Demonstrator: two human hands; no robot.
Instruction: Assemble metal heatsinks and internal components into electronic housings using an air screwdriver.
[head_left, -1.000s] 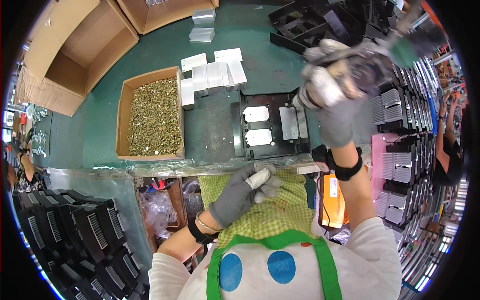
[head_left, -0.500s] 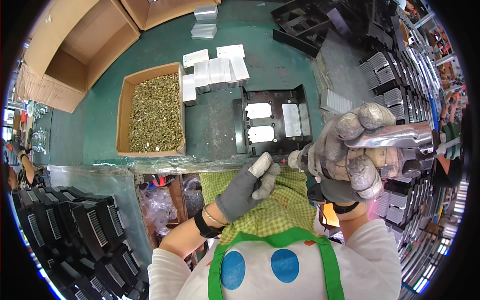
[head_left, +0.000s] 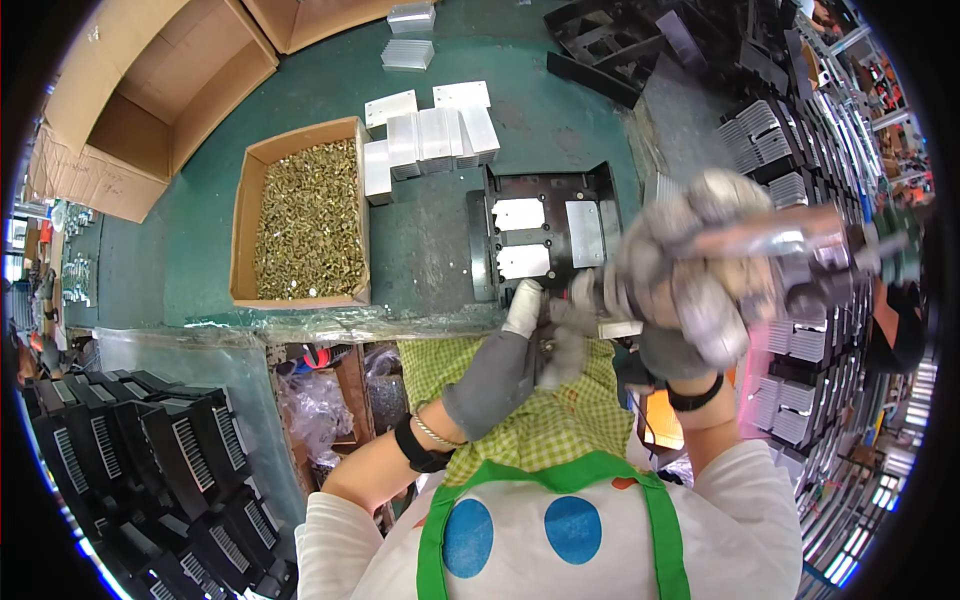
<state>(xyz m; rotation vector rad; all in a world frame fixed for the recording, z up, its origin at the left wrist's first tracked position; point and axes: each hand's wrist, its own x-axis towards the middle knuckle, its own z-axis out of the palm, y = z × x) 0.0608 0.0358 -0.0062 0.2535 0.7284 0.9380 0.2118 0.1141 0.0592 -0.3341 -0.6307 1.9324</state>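
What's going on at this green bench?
Someone's gloved right hand holds a silver power driver, its tip end close to the left hand near the front edge of the bench. Motion blur hides whether the left hand holds anything. Just beyond, a black housing lies with three silver plates in it. Farther left are silver metal blocks and a cardboard box of small brass-coloured screws.
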